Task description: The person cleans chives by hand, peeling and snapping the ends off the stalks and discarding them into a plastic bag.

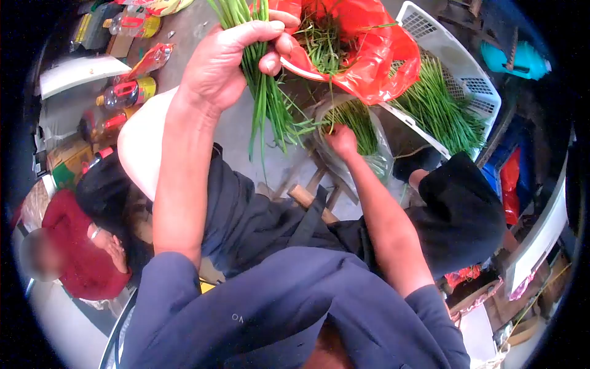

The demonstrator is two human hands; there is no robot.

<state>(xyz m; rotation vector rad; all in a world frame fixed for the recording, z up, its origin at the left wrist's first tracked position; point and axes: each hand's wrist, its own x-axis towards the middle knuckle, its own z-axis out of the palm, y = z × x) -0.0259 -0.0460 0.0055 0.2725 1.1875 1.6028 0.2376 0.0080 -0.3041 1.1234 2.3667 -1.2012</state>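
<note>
- Person (86, 261) in a dark red top, seated at the left edge, a pale band round one wrist.
- Behind, a curved white panel (83, 75) and clear plastic bottles (146, 90) with red handles and yellow labels crowd that side of the room.
- A smooth white rounded object (144, 147) stands just beside my left forearm; I cannot tell what it is.
- My left hand (224, 64) is raised, thumb and fingers closed round a loose bunch of long thin green stalks (266, 114), which hangs down over the floor.
- That floor (192, 37) is smooth and grey, showing behind the bunch and on beyond my hand.
- A light brown, round-ended wooden bar (301, 195) juts out between my black-trousered legs.
- An open, glossy red plastic bag (384, 67) gapes ahead, with tangled green and brownish scraps (322, 46) inside.
- My right hand (342, 141) is low, fingers curled in narrowly at shorter green stalks (362, 126) in a clear plastic bag (379, 167); I cannot tell whether it grips any.
- A white perforated plastic basket (445, 40) sits tilted in my view, long green stems (445, 114) lying in it.
- Past it lies a teal plastic container (525, 61); lower down, a white board (541, 230) leans among clutter.
</note>
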